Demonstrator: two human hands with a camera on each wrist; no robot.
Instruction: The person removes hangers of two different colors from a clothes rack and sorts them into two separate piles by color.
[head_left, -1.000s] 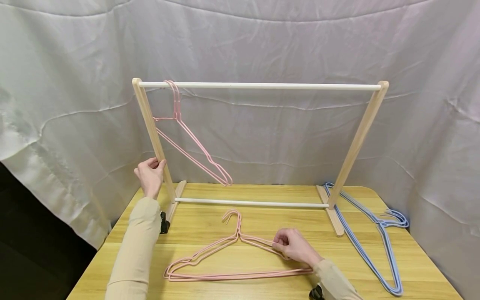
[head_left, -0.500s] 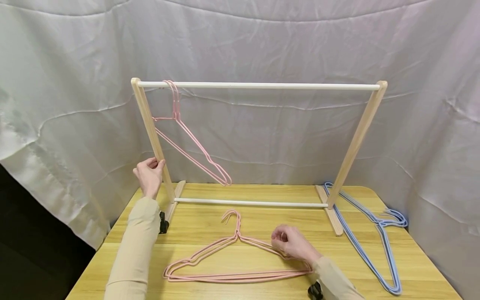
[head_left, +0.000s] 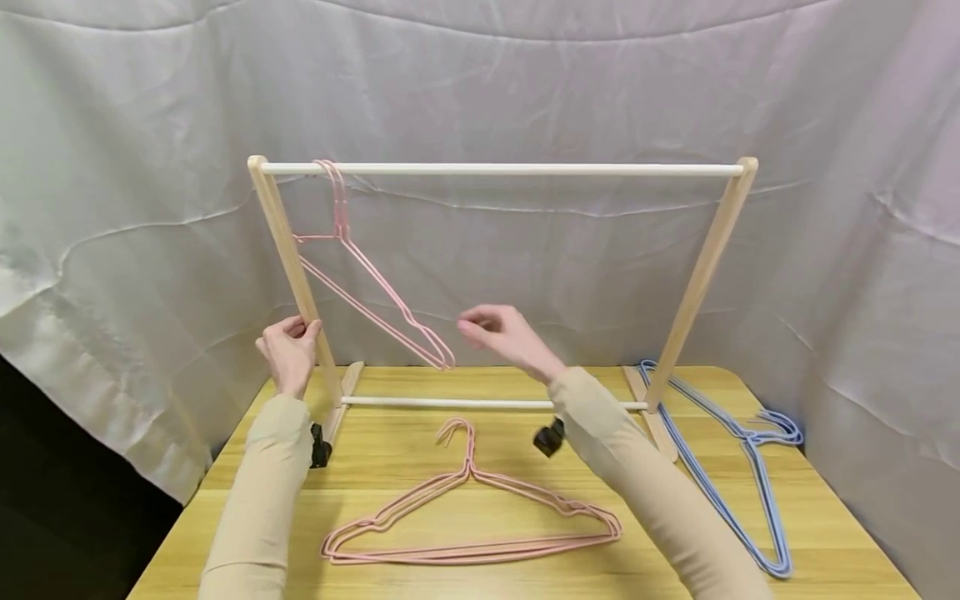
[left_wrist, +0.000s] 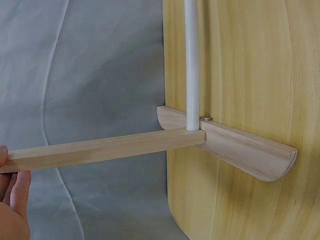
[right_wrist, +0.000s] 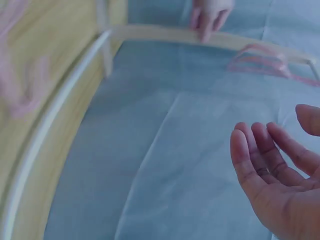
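My left hand [head_left: 288, 354] pinches the left wooden post [head_left: 288, 254] of a clothes rack between thumb and fingers; the left wrist view shows the same grip on the post [left_wrist: 105, 148]. In mid-air, right of the hanging pink hangers [head_left: 393, 296], is my right hand [head_left: 510, 337]. Its fingers are loosely curved with nothing between them, as the right wrist view shows the right hand [right_wrist: 280, 175]. Those hangers hook over the left end of the white top rail [head_left: 525, 169]. A stack of pink hangers [head_left: 480, 553] lies flat on the table in front of the rack.
Several blue hangers [head_left: 765, 492] lie stacked on the wooden table [head_left: 825, 533] at the right, partly beneath the right post [head_left: 701, 279]. A white lower bar [head_left: 450, 403] joins the rack's feet. Grey curtain [head_left: 570, 83] surrounds the back and sides.
My right hand has left the pink hangers on the table and risen up and leftward toward the hanging ones. My left hand keeps its hold on the post. The head view has shifted slightly.
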